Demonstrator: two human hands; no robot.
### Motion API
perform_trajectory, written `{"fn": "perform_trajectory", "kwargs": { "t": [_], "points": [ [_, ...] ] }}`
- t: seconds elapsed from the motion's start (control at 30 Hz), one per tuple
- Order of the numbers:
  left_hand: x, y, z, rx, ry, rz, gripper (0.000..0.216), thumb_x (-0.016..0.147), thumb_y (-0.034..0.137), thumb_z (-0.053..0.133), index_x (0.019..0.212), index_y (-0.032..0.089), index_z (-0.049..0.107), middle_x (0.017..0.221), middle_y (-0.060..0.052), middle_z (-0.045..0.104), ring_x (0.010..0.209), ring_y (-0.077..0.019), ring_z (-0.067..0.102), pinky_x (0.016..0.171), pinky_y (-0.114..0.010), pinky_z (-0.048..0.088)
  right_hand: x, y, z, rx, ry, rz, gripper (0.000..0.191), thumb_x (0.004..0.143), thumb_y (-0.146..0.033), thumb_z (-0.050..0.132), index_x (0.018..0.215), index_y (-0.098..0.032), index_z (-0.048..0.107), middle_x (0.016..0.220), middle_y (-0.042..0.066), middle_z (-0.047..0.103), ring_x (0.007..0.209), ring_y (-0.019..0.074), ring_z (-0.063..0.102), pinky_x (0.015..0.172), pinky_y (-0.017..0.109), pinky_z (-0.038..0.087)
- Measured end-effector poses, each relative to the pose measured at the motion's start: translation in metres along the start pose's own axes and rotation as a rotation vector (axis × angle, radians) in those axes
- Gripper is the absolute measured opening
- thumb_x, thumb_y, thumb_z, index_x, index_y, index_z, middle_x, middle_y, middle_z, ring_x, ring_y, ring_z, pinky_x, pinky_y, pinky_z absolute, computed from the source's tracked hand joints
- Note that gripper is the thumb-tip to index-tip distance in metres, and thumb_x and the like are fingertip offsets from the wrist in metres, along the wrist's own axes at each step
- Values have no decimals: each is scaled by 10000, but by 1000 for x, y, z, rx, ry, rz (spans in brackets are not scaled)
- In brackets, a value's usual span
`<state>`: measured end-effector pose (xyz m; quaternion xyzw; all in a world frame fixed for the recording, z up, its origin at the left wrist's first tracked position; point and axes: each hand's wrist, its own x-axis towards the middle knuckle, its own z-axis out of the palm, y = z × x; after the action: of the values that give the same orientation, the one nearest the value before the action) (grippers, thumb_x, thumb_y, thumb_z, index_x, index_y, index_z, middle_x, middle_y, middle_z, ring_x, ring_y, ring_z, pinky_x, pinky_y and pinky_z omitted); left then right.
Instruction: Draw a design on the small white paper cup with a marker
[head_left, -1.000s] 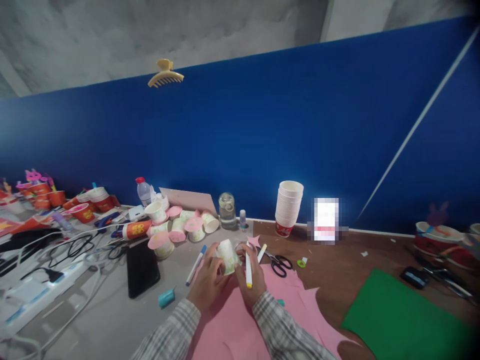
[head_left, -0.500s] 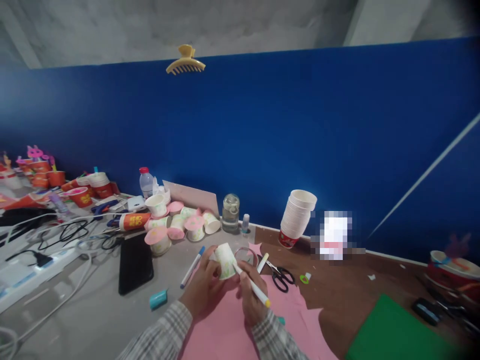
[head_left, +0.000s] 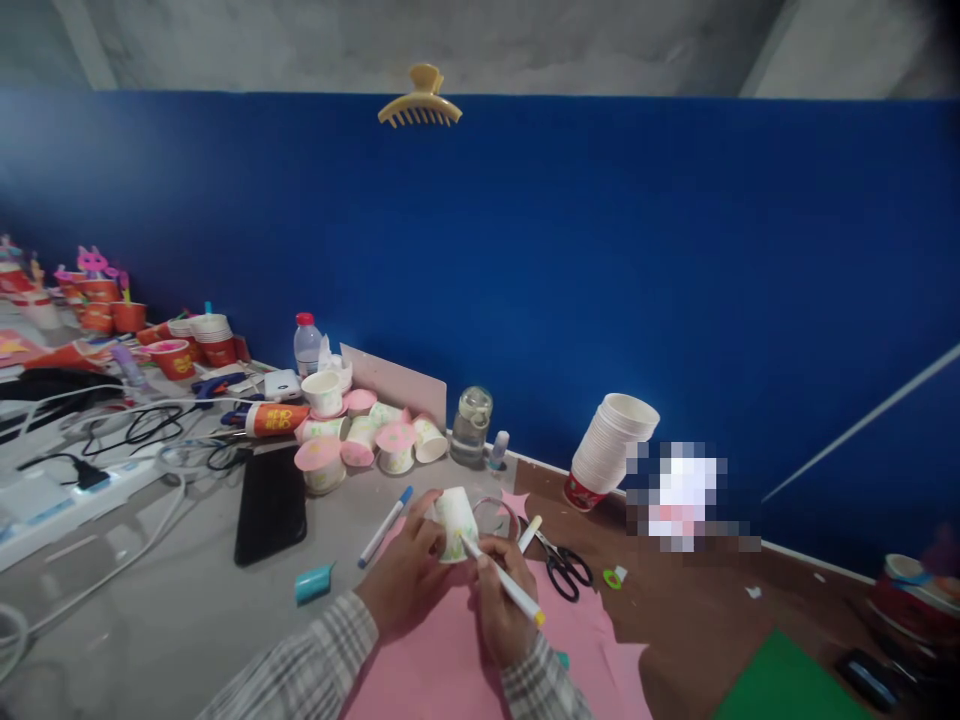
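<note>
A white paper cup (head_left: 454, 508) with green and yellow marks lies tilted in my left hand (head_left: 411, 565), whose fingers are closed round its left side. My right hand (head_left: 504, 605) grips a white marker (head_left: 516, 594) with a yellow end. The marker's tip meets the cup's side or hovers just off it; I cannot tell which. Beneath both hands spreads pink paper (head_left: 435, 650). A blue-capped marker (head_left: 385, 527) lies left of my left hand. To the right of my right hand are black-handled scissors (head_left: 564, 568) and another pale marker (head_left: 529, 534).
Decorated cups with pink discs (head_left: 395, 445) cluster at the back left, beside a glass jar (head_left: 471, 425). A tall cup stack (head_left: 609, 445) stands back right. Around the left are a black phone (head_left: 271, 508), a teal roll (head_left: 313, 583), and a power strip (head_left: 45, 508) with cables. Green paper (head_left: 784, 685) lies front right.
The camera view has turned and tilted slightly. The marker's tip has shifted left and a little lower on the cup. Both hands keep their holds.
</note>
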<state>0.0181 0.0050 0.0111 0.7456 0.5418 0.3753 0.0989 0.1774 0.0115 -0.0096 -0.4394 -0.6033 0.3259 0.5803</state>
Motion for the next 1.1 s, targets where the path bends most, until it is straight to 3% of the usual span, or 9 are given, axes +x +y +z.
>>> {"fn": "perform_trajectory", "kwargs": {
  "t": [0.2, 0.33, 0.7, 0.9, 1.1],
  "points": [
    [-1, -3, 2, 0, -28, 3, 160, 739, 306, 636, 747, 270, 480, 1377, -72, 375, 1152, -252, 520, 899, -411, 511, 1, -8, 0, 91, -4, 44, 159, 736, -358, 534, 713, -222, 613, 587, -23, 644, 253, 107, 494, 248, 207, 407],
    [-1, -1, 1, -20, -28, 0, 162, 735, 304, 644, 753, 274, 486, 1360, -62, 395, 1144, -262, 520, 889, -432, 507, 2, -16, 1, 101, 43, 44, 179, 730, -362, 541, 733, -201, 619, 461, -54, 574, 241, 112, 482, 235, 197, 397],
    [-1, 1, -1, -27, -48, -3, 150, 751, 306, 628, 755, 265, 484, 1216, -72, 497, 1157, -263, 499, 900, -425, 490, 1, -9, 0, 111, 23, 78, 201, 718, -375, 552, 691, -186, 616, 468, -50, 578, 249, 105, 477, 251, 196, 397],
    [0, 2, -1, -12, -23, 14, 150, 743, 300, 632, 750, 259, 488, 1330, -80, 416, 1174, -251, 490, 907, -406, 495, 1, -8, 1, 155, 30, 108, 190, 718, -366, 543, 720, -191, 618, 430, -65, 552, 243, 116, 475, 245, 205, 399],
    [0, 1, -1, -21, -53, -4, 151, 748, 299, 633, 754, 271, 485, 1285, -66, 460, 1169, -250, 496, 915, -418, 487, 1, -12, 2, 177, 65, 146, 219, 704, -397, 554, 708, -185, 613, 404, -66, 536, 243, 114, 460, 230, 196, 379]
  ]
}}
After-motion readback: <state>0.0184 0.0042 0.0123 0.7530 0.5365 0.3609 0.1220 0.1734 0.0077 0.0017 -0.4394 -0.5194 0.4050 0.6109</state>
